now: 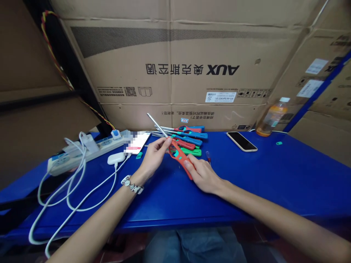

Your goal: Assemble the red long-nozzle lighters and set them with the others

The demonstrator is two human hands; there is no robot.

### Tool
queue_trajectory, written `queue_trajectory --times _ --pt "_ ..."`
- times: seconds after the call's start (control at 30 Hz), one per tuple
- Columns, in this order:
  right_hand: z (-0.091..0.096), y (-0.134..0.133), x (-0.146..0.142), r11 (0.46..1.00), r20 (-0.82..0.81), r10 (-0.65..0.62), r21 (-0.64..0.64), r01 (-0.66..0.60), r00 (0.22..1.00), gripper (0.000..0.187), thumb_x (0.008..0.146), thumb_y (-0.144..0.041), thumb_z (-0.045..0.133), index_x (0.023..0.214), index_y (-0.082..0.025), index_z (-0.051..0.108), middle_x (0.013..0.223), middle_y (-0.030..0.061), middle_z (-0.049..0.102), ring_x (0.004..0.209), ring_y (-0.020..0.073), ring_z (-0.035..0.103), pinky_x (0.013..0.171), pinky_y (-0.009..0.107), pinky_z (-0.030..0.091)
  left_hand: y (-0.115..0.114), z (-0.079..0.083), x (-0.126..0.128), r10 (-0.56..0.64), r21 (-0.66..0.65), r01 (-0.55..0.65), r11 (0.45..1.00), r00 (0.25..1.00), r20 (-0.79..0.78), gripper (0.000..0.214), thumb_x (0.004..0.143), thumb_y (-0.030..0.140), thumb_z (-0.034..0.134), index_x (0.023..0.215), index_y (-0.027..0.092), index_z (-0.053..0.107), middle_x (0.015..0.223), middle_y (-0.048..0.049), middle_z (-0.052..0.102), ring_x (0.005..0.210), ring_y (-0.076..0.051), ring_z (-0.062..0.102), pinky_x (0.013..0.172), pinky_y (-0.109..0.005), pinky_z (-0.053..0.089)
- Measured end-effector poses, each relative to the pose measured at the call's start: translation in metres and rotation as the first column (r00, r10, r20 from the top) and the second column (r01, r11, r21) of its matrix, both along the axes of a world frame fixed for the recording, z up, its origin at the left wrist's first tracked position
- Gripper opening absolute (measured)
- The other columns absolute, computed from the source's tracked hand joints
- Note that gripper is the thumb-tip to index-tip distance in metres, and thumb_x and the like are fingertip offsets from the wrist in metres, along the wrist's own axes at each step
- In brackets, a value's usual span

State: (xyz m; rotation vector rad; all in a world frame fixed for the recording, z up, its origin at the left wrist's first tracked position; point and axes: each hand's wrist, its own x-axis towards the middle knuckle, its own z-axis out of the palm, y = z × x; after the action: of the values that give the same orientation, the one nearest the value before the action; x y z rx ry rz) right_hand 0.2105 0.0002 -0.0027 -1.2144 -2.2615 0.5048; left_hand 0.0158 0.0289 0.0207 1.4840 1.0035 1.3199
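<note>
Between my two hands is a red long-nosed gas lighter (pixel 178 156), its metal barrel slanting up to the left and a green switch on its body. My left hand (pixel 155 155) pinches it where the barrel meets the body. My right hand (pixel 204 171) grips the handle end, thumb on top. Just behind lies a pile of similar lighters in blue, red and green, with a blue lighter (pixel 196 134) near the top and a green lighter (pixel 196 152) at the front. A small screwdriver (pixel 208 156) rests on the table beyond my right hand.
On the blue table (pixel 287 182), a power strip (pixel 109 144) with looping white cables (pixel 79 175), a lit phone (pixel 141 142) and a white earbud case (pixel 115 158) stand left. Right are a dark phone (pixel 241 141) and an orange drink bottle (pixel 271 118). Cardboard (pixel 123 47) walls the back.
</note>
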Motion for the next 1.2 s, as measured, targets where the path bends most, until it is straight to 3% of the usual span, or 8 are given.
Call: queue_trajectory --times 0.13,0.37,0.5,0.6,0.73,0.87,1.03,1.2 --pt "0.001 0.001 -0.012 0.997 0.035 0.04 -0.061 -0.037 0.999 0.035 0.104 -0.045 0.024 0.094 -0.022 0.048 0.067 -0.0004 0.058 0.058 0.0165 0.052 0.057 0.029 0.027 -0.003 -0.001 0.006 0.006 -0.158 0.036 0.987 0.967 0.255 0.036 0.081 0.051 0.068 0.092 0.017 0.063 0.088 -0.004 0.072 0.081 -0.016 0.067 0.074 -0.025 0.051" --pt "0.004 0.005 -0.017 0.992 0.04 0.116 -0.059 -0.114 0.992 0.043 0.102 -0.05 0.032 0.077 -0.02 0.051 0.064 -0.0018 0.055 0.056 0.0133 0.048 0.057 0.027 0.026 -0.004 -0.001 0.003 0.035 -0.205 0.03 0.978 0.952 0.304 0.033 0.075 0.046 0.072 0.085 0.016 0.061 0.073 -0.0002 0.067 0.07 -0.015 0.068 0.064 -0.024 0.051" --pt "0.007 0.017 -0.013 0.991 -0.074 0.113 -0.066 -0.118 0.991 0.048 0.102 -0.046 0.03 0.072 -0.019 0.055 0.061 -0.0015 0.056 0.057 0.0128 0.05 0.057 0.026 0.03 -0.005 0.005 -0.003 -0.045 -0.169 0.078 0.983 0.981 0.191 0.033 0.079 0.047 0.068 0.085 0.016 0.062 0.064 0.0019 0.061 0.06 -0.013 0.065 0.057 -0.022 0.05" --pt "0.012 0.035 -0.018 0.998 -0.1 0.037 -0.05 -0.042 0.994 0.037 0.098 -0.04 0.041 0.072 -0.019 0.056 0.063 -0.0014 0.059 0.058 0.0129 0.052 0.057 0.025 0.032 -0.003 0.015 -0.019 -0.089 -0.159 0.087 0.983 0.996 -0.007 0.033 0.082 0.049 0.065 0.086 0.017 0.061 0.063 0.0034 0.057 0.047 -0.012 0.061 0.045 -0.022 0.048" --pt "0.017 0.058 -0.039 1.0 0.037 -0.005 0.021 0.005 0.999 0.021 0.091 -0.032 0.054 0.076 -0.021 0.062 0.069 -0.0019 0.066 0.066 0.0146 0.059 0.058 0.026 0.031 0.001 0.024 -0.058 0.082 -0.155 -0.144 0.977 0.932 -0.352 0.024 0.088 0.038 0.058 0.076 0.018 0.053 0.063 0.0031 0.056 0.039 -0.011 0.057 0.036 -0.021 0.043" --pt "0.015 0.072 -0.073 0.988 0.137 0.096 0.11 -0.111 0.986 0.01 0.087 -0.024 0.058 0.084 -0.023 0.068 0.083 0.0003 0.07 0.08 0.0176 0.062 0.063 0.027 0.033 0.003 0.023 -0.091 0.197 -0.193 -0.364 0.911 0.796 -0.573 0.017 0.088 0.026 0.053 0.074 0.018 0.049 0.065 -0.0008 0.063 0.035 -0.013 0.057 0.037 -0.024 0.044" --pt "0.006 0.082 -0.111 0.945 0.215 0.201 0.216 -0.247 0.956 0.017 0.087 -0.032 0.064 0.096 -0.019 0.069 0.093 0.0065 0.065 0.093 0.0225 0.056 0.082 0.035 0.037 0.002 0.02 -0.099 0.232 -0.196 -0.435 0.879 0.748 -0.622 0.013 0.085 0.025 0.055 0.074 0.019 0.053 0.058 -0.0031 0.066 0.035 -0.018 0.059 0.039 -0.025 0.044" --pt "-0.001 0.087 -0.12 0.932 0.276 0.222 0.221 -0.286 0.935 0.019 0.09 -0.035 0.063 0.099 -0.019 0.07 0.097 0.008 0.063 0.095 0.0243 0.054 0.084 0.038 0.035 0.002 0.016 -0.092 0.198 -0.21 -0.4 0.892 0.764 -0.614 0.013 0.083 0.027 0.058 0.075 0.018 0.055 0.06 -0.0038 0.067 0.035 -0.017 0.059 0.037 -0.024 0.041"
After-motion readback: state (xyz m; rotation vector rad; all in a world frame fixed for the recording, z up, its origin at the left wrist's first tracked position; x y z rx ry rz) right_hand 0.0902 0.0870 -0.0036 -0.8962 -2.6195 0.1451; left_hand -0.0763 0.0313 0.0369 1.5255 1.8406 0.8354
